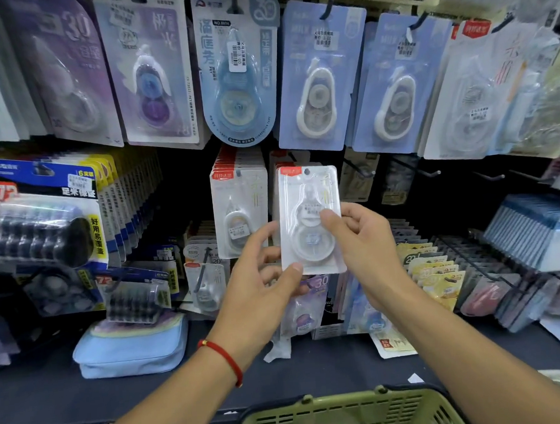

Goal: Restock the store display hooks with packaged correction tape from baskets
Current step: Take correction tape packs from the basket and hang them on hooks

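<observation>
A clear blister pack of white correction tape [309, 220] with a red top label is held upright in front of the display, at the middle row. My left hand [263, 278] grips its lower left edge, thumb on the front. My right hand [363, 249] holds its right side, thumb over the price sticker. Its hang hole sits level with a stack of like packs [239, 207] hanging just to the left. More like packs hang behind the held one. The green basket [346, 411] at the bottom holds further packs.
Upper hooks carry blue and purple correction tape cards [316, 78]. Bare black hooks [413, 169] jut out to the right of the held pack. Refill packs [46, 219] hang at left. A light blue pouch [129, 348] lies on the dark shelf.
</observation>
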The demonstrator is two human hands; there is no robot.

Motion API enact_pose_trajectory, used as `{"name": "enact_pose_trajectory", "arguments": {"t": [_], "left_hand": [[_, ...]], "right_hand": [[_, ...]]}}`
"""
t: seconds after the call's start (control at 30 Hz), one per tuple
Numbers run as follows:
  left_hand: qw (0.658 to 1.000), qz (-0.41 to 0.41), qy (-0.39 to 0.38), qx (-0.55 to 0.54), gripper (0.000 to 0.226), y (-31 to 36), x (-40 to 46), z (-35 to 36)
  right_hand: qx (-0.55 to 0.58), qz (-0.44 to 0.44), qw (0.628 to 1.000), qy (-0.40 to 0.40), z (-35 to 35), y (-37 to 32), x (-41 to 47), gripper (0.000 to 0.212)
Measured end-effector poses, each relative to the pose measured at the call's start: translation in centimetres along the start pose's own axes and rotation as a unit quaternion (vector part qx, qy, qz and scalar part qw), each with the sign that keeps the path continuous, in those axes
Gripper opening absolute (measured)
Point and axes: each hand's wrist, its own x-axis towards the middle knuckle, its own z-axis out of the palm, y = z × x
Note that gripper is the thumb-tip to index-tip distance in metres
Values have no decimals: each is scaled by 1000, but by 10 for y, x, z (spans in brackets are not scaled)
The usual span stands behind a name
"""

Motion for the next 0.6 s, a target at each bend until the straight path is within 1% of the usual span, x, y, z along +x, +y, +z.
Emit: {"name": "enact_pose_trajectory", "arguments": {"t": [0.07,0.13,0.17,0.2,0.23,0.3,0.33,0.37,0.43,0.5,0.6], "left_hand": [[1000,-1,0,4,54,1,-1,0],[998,7,14,57,49,2,-1,-2],[993,22,26,110,47,2,0,-5],[983,41,39,175,45,1,1,-8],[967,62,50,242,45,0,3,-12],[929,108,67,347,48,0,8,-21],[911,133,76,383,49,-1,12,-26],[893,156,86,412,49,-1,16,-30],[866,189,100,452,49,-4,23,-37],[848,201,89,482,53,-7,28,-40],[818,178,56,544,62,-11,29,-39]], "right_hand": [[5,-3,1000,-1,0,0,2,18],[-14,-7,1000,6,-2,1,5,20],[-49,-12,999,9,-3,4,8,20],[-112,-25,993,10,-4,8,11,20],[-194,-44,980,8,-5,13,12,27],[-357,-109,927,20,-6,27,11,54],[-404,-163,899,28,-6,32,8,58],[-428,-226,875,21,-5,38,5,58],[-467,-312,827,-32,-3,48,5,57],[-514,-330,786,-92,2,53,12,61],[-591,-295,740,-130,12,56,31,67]]}}
